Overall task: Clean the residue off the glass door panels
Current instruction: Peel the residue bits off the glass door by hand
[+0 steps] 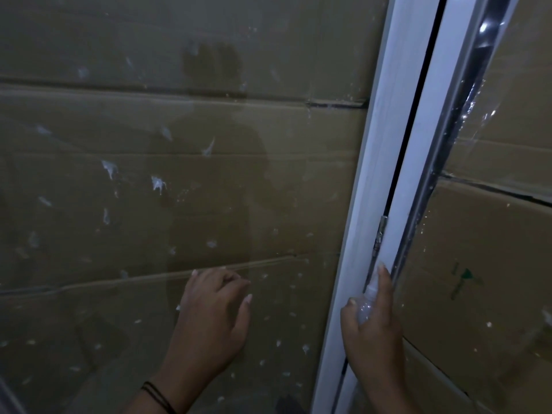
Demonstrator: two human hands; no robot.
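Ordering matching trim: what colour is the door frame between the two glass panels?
White, seen in the head view: the door frame runs upright between the glass panels.
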